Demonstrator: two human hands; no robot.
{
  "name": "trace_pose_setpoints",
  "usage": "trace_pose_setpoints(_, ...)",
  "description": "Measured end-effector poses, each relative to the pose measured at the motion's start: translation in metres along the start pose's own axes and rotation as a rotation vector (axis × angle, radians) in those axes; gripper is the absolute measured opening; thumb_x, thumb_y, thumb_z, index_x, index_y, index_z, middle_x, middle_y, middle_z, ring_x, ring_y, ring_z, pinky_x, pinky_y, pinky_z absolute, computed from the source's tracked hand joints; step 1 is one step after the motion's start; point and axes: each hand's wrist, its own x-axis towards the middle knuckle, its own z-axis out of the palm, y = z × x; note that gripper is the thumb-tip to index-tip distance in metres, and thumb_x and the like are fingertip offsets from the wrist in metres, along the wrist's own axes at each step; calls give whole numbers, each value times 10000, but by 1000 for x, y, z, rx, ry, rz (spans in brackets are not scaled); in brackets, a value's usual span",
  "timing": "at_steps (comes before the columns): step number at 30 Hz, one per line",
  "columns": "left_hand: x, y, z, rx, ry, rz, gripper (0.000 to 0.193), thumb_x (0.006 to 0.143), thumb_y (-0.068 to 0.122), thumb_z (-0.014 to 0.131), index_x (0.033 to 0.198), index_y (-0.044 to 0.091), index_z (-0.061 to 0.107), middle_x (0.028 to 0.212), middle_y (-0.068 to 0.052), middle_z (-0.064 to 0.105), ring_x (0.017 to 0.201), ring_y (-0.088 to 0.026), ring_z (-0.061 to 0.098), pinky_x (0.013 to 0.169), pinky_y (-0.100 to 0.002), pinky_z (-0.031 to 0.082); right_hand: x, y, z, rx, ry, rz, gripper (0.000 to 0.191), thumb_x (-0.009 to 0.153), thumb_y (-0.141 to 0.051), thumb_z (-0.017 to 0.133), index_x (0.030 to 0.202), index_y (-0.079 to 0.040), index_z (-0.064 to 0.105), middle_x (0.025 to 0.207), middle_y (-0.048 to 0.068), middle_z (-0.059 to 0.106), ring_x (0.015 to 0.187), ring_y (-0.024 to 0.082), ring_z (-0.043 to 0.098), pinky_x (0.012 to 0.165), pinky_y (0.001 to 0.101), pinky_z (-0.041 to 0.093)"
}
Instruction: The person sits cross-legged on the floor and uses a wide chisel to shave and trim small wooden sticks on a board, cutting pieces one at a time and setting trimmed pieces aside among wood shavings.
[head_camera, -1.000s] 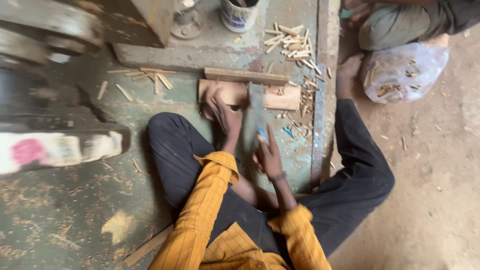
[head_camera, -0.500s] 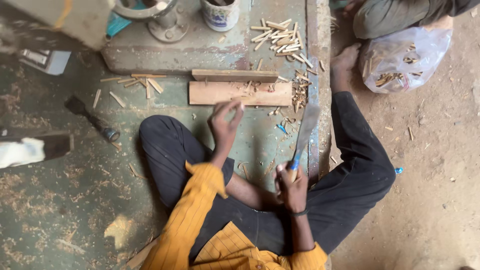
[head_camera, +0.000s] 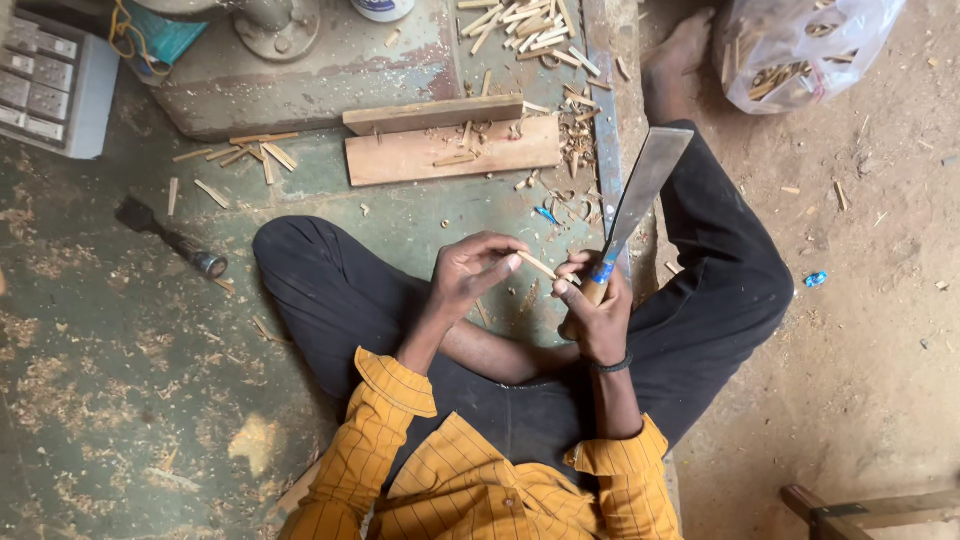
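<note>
I sit cross-legged on a green floor in black trousers and a yellow shirt. My left hand (head_camera: 468, 272) pinches a small wooden stick (head_camera: 537, 265) by one end. My right hand (head_camera: 594, 312) grips the handle of a long flat steel blade (head_camera: 645, 185) that points up and away to the right. The stick's far end reaches the fingers of my right hand, near the blue band at the blade's base. Both hands hover above my lap, close together.
Two wooden boards (head_camera: 450, 150) lie ahead of my knees, with scattered wood sticks (head_camera: 525, 25) and chips around them. A dark brush (head_camera: 170, 238) lies at left, a grey box (head_camera: 55, 85) at top left, a clear plastic bag (head_camera: 800, 45) of wood pieces at top right.
My left hand left the boards and drew back to my lap holding a stick. My right hand picked up the blade and raised it. The view came closer.
</note>
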Motion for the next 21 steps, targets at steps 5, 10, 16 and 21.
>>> trace_pose_setpoints(5,-3,-12,6,-181,-18,-41,152,974,3,709,1110,-33,651,1175,-170,726,1089,-176,689,972,-311,581,-3,12,-9,48,-5,12,381,894,-30,771,1223,31,587,987,55,655,863,123,630,778,262,535)
trace_pose_setpoints(10,-14,-12,5,-197,9,-14,160,936,-37,737,1073,-35,654,1172,-204,715,1045,-217,698,951,-347,598,0,13,-5,173,44,-43,375,958,13,731,1288,36,556,1006,84,635,873,154,623,784,289,537)
trace_pose_setpoints(16,-21,3,1,-21,-16,147,149,935,-57,724,1059,-25,648,1175,-182,699,1138,-224,698,989,-357,597,3,5,-1,224,11,2,383,927,8,662,1281,15,517,1252,167,687,1107,209,705,888,350,615)
trace_pose_setpoints(21,-20,9,6,45,-84,138,159,922,-98,718,1034,-19,639,1170,-167,699,1165,-223,693,1041,-364,582,-2,11,-5,15,-60,-30,368,947,29,738,1269,33,560,1091,149,725,1020,180,680,918,307,551)
